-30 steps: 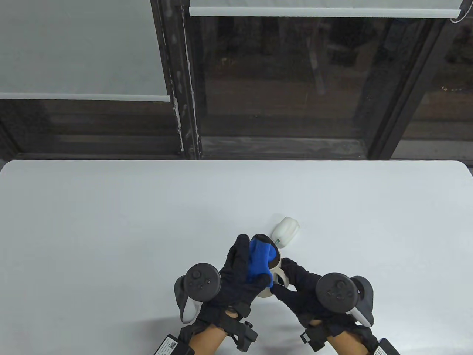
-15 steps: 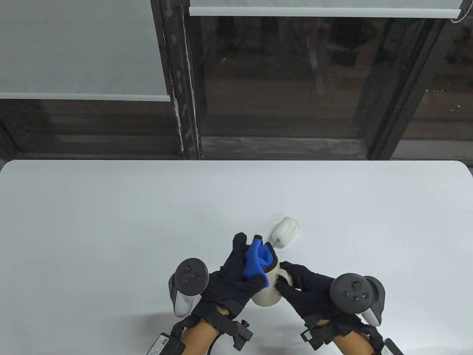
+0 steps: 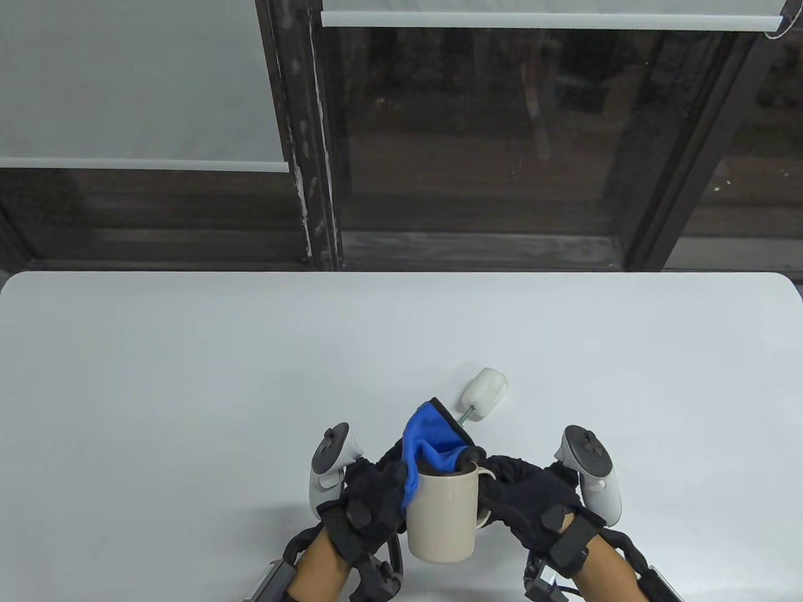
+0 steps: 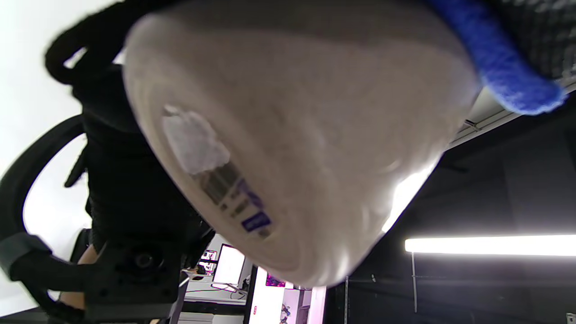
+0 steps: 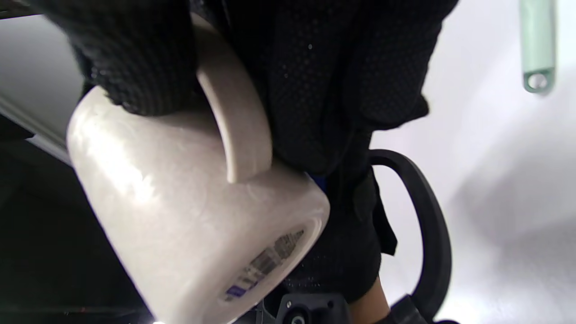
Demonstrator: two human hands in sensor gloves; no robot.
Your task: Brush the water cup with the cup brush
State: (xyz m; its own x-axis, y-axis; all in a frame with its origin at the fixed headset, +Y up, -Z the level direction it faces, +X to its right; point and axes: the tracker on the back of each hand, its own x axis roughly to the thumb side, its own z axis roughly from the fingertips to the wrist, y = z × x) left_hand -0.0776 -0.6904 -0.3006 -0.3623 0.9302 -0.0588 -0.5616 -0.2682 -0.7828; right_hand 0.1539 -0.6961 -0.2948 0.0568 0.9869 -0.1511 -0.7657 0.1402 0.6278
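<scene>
Since the earlier frames, the water cup [image 3: 441, 515] had been lifted off the desk [image 3: 188, 376] and tipped toward the camera. The right hand [image 3: 533, 501] gripped its handle; the left hand [image 3: 370, 501] held its side with a blue cloth [image 3: 430, 442] trailing into the mouth. The cup brush [image 3: 483, 393] lay on the desk beyond both hands, nearer the right, its handle pointing back toward the cup.
</scene>
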